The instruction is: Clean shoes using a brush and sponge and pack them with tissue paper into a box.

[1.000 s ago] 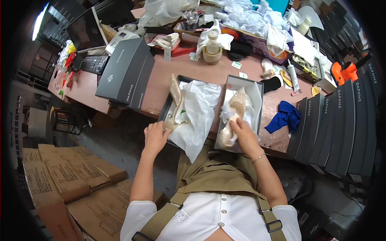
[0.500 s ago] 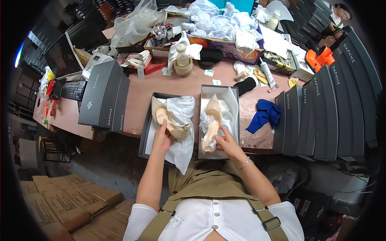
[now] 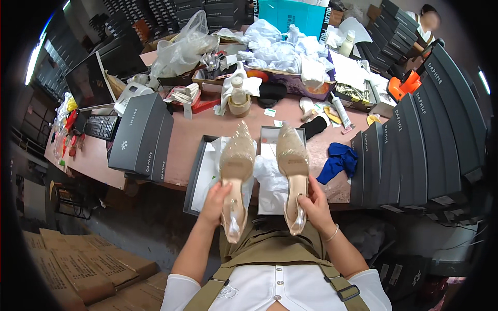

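My left hand point(image 3: 213, 203) is closed round the side of a beige glittery pointed high-heeled shoe point(image 3: 237, 168). The matching shoe point(image 3: 292, 160) is gripped near its heel by my right hand point(image 3: 317, 208), thumb against the sole. Both are raised side by side, soles facing up and toes pointing away from me, with clear film at the heels. Beneath the left shoe lies an open dark grey box part point(image 3: 194, 179) with white tissue in it. Under the right one, an open shoebox point(image 3: 302, 136) holds crumpled white tissue paper point(image 3: 272, 181).
Stacked dark grey shoeboxes point(image 3: 433, 135) line the right edge, beside a blue cloth point(image 3: 338, 161). More shoeboxes point(image 3: 137, 137) stand at left near a keyboard point(image 3: 101, 126). Behind are a bottle point(image 3: 238, 93) and a tissue-filled carton point(image 3: 290, 83). Brown cartons point(image 3: 80, 267) lie lower left.
Both shoes have been lifted out of the boxes toward me and turned from insoles up to soles up. The tissue stays behind in the boxes.
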Tool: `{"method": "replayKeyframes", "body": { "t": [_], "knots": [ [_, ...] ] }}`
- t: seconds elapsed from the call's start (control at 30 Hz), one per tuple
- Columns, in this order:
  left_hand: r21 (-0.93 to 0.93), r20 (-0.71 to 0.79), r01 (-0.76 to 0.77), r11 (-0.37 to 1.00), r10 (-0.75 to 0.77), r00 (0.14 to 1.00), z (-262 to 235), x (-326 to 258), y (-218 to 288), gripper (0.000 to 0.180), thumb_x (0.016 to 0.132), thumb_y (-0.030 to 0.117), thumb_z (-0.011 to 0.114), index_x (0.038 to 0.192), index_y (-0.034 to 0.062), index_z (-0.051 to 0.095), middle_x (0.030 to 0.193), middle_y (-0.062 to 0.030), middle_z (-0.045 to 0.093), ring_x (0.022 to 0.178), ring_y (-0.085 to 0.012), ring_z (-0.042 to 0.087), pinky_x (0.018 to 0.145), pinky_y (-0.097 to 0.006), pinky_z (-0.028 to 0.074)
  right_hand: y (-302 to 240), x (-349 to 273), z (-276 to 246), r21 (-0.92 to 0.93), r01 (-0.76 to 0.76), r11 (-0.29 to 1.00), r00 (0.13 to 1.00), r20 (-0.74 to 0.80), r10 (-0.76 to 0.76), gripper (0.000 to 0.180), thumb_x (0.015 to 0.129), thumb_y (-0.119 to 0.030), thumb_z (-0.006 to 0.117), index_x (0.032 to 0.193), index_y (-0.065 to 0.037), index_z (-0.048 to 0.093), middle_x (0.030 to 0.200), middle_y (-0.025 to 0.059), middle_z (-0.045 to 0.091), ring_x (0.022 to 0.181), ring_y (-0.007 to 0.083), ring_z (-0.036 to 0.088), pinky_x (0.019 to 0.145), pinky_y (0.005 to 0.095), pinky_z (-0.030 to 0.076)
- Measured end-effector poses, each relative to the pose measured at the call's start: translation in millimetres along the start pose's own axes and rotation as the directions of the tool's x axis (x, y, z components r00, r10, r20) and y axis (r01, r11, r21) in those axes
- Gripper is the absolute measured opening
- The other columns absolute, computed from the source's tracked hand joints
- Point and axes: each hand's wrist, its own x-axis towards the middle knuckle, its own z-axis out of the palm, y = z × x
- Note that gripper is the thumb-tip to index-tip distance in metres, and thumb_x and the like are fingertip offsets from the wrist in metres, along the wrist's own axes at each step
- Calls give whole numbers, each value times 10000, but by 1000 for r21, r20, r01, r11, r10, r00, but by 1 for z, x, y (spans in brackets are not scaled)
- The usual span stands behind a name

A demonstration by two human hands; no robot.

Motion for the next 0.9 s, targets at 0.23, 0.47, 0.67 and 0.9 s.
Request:
{"method": "replayKeyframes", "body": {
  "t": [0.23,0.47,0.67,0.9],
  "knots": [
    [40,-60,-22,999,24,998,11,-40,-47,311,945,219,506,1170,6,484,865,-112,641,688,-156,642,602,-284,542,13,-37,0,-407,101,908,995,53,-87,737,792,-48,596,1439,40,256,1164,129,561,1020,169,587,897,299,464],
    [147,-42,-67,987,74,996,1,-50,-55,319,959,177,497,1215,-13,508,1016,-29,592,868,-63,536,771,-226,449,23,-44,9,-544,224,809,974,95,-207,728,788,-94,634,1415,51,293,1206,238,541,1064,306,597,907,356,474],
    [247,-93,-118,962,145,985,-1,-53,-56,325,955,186,504,1206,-21,514,1029,-36,592,882,-73,527,789,-235,441,22,-45,15,-652,313,691,943,127,-307,731,786,-78,641,1411,67,289,1216,252,521,1071,343,582,902,370,472],
    [455,-156,-167,875,262,952,1,-58,-56,326,957,199,506,1179,-38,526,999,-63,611,897,-98,536,799,-261,447,24,-45,16,-690,366,624,917,150,-371,751,769,-55,655,1411,70,288,1101,237,554,936,348,596,800,375,498]
  ]
}}
